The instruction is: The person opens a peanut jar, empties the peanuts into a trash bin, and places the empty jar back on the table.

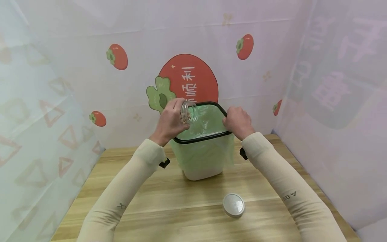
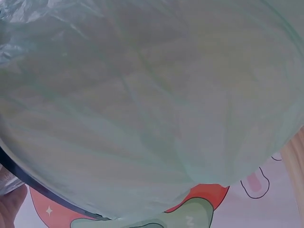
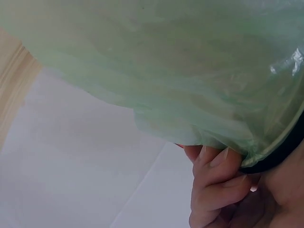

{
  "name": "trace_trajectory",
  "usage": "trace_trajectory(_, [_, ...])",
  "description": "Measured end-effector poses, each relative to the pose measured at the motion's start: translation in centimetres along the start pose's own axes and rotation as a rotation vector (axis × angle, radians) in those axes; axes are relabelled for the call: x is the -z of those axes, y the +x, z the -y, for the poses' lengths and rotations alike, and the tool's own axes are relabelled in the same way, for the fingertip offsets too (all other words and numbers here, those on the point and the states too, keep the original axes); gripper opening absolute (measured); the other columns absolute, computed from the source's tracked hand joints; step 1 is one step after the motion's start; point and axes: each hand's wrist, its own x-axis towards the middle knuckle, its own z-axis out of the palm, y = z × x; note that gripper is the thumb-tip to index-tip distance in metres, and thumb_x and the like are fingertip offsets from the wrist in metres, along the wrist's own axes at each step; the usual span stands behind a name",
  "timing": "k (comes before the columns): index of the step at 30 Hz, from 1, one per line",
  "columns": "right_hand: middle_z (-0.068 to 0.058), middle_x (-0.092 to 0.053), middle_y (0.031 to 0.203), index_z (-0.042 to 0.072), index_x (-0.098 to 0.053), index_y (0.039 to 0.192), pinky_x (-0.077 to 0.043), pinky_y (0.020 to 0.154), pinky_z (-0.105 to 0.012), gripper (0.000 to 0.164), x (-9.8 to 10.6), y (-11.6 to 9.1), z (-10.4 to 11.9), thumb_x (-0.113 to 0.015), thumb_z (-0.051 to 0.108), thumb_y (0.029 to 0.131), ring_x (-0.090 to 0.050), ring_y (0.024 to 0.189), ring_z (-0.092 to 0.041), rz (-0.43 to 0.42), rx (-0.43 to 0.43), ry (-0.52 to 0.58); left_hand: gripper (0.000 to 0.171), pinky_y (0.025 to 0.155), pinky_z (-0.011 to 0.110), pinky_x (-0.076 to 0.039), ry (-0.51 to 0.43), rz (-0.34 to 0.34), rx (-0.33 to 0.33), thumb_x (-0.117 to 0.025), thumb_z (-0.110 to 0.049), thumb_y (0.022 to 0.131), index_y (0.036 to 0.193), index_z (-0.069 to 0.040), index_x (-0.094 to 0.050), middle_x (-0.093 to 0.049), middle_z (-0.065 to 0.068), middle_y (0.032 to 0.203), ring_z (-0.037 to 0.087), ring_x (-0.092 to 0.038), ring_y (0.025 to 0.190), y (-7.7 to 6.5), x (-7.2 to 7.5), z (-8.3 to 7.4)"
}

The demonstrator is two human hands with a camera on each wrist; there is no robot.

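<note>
My left hand (image 1: 171,120) grips a clear jar (image 1: 189,113) tipped on its side over the left part of a trash can (image 1: 203,174). Small brownish pieces lie inside the jar near its mouth. A thin green trash bag (image 1: 205,153) lines the can and hangs down its outside, with a black rim ring (image 1: 208,137) over it. With curled fingers my right hand (image 1: 239,121) holds the can's rim on the right side; the right wrist view shows its fingers (image 3: 216,173) against bag and ring. The left wrist view is mostly filled by the bag (image 2: 152,104).
A round greyish-white lid (image 1: 233,204) lies on the wooden table (image 1: 169,215) in front of the can, to the right. Behind the can hangs a pale backdrop (image 1: 187,37) printed with red fruit. Similar pale sheets enclose the left and right sides.
</note>
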Motion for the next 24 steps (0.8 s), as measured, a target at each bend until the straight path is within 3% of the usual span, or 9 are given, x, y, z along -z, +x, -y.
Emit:
trace_trajectory(6, [-0.022,-0.069,0.090,0.007,-0.057,0.075,-0.053,0.059,-0.049,0.023,-0.18,-0.05,0.39,-0.052,0.014,0.096,-0.062,0.076,-0.032,-0.020,0.004,-0.005,0.085,0.106,0.053,-0.057,0.013,0.007,-0.013,-0.096,-0.005,0.068,0.142,-0.003,-0.054,-0.059,0.020,0.141,0.037,-0.055,0.134,-0.22,0.24,-0.15])
trace_trajectory(11, [-0.023,-0.069,0.090,0.007,-0.056,0.074,-0.053,0.057,-0.049,0.023,-0.17,0.07,0.46,-0.052,0.013,0.095,-0.061,0.074,-0.031,-0.036,0.003,-0.015,0.084,0.104,0.052,-0.058,0.055,0.009,-0.062,-0.096,-0.002,0.067,0.140,-0.004,-0.054,-0.059,0.019,0.141,0.036,-0.054,0.135,0.03,0.34,-0.42])
trace_trajectory(24, [-0.020,-0.066,0.085,0.009,-0.054,0.071,-0.051,0.055,-0.045,0.027,0.00,-0.09,0.54,-0.052,0.014,0.098,-0.059,0.070,-0.029,-0.007,-0.002,0.003,0.077,0.108,0.047,-0.056,0.144,0.012,-0.145,-0.090,0.000,0.073,0.141,0.001,-0.055,-0.060,0.020,0.138,0.036,-0.055,0.134,0.41,0.56,-0.73])
